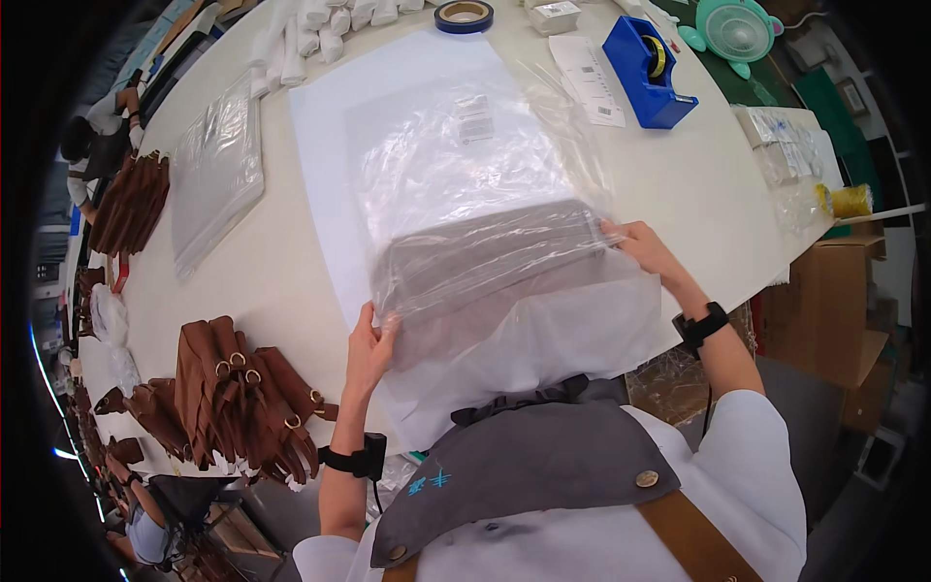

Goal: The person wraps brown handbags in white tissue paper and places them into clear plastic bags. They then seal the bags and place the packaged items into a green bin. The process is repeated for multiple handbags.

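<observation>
A clear plastic bag lies before me, with a printed text block on its upper part. Inside its lower part sits a grey, flat-sided item; the plastic blurs what it is. My left hand pinches the bag at the item's lower left corner. At the item's right end, my right hand grips the plastic between thumb and fingers. A whitish translucent sheet spreads from the item towards my apron. Beneath the bag, large white paper covers part of the table.
Brown leather-like bags with gold-coloured rings are piled at left. Flat clear plastic bags lie beyond. A blue tape dispenser, a tape roll and white wrapped bundles stand at the back. Cardboard boxes are at right. Other people work at left.
</observation>
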`<state>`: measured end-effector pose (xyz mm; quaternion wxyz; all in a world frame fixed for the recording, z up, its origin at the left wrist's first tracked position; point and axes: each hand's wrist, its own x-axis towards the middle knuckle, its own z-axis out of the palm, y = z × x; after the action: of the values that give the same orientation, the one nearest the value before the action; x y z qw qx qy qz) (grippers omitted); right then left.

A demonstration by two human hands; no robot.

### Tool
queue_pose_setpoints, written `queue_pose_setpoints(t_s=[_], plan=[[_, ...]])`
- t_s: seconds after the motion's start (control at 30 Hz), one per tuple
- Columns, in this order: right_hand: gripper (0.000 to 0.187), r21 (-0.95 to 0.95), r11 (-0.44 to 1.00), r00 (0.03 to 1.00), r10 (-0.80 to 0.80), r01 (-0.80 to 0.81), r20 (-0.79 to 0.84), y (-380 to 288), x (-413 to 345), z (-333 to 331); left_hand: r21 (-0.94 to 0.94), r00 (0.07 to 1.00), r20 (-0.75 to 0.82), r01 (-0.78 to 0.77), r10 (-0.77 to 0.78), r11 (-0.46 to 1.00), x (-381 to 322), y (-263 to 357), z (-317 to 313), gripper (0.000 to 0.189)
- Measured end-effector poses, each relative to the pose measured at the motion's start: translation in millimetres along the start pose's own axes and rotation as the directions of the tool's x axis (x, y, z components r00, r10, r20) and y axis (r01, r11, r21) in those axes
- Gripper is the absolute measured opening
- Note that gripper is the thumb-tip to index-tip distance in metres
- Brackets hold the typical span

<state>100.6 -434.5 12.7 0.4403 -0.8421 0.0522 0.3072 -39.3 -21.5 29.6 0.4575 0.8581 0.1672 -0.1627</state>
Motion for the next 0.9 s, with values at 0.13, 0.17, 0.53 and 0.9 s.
queue_pose_setpoints(t_s=[0.13,0.17,0.53,0.9], plan=[[0.063,0.042,0.996,0.963,0.070,-0.084,0.259,-31,-39,-29,-0.269,0.973,0.221,-0.005,0.067,0.963,-29,11,-23,0.072],[0.058,-0.067,0.998,0.973,0.032,-0.018,0.229,-35,-45,-26,-0.387,0.961,0.247,-0.023,0.127,0.922,-34,9,-28,0.076],[0.033,-0.224,0.936,0.858,-0.340,0.270,-0.386,-6,-60,46,0.097,0.886,0.424,-0.252,0.189,0.963,-82,41,-7,0.083],[0.035,-0.178,0.948,0.678,-0.313,0.263,-0.665,15,-43,77,0.153,0.901,0.026,-0.431,0.433,0.889,-89,14,29,0.033]])
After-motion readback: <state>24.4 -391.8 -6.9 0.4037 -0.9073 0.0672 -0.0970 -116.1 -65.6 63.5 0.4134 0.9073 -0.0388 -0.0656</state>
